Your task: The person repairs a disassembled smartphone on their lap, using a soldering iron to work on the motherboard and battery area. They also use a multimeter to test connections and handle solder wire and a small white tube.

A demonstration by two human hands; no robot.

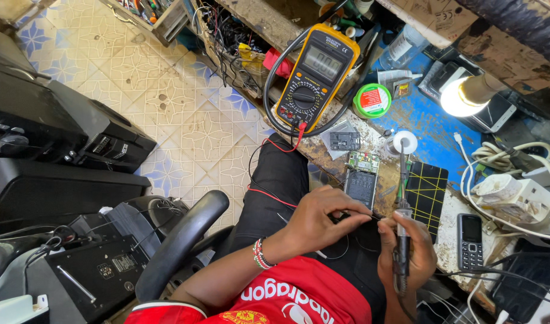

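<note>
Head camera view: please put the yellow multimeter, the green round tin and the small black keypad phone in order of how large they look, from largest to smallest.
1. yellow multimeter, clearly largest.
2. small black keypad phone.
3. green round tin.
The phone and tin look close in size, and their distances from the camera differ, so their order is unsure.
</note>
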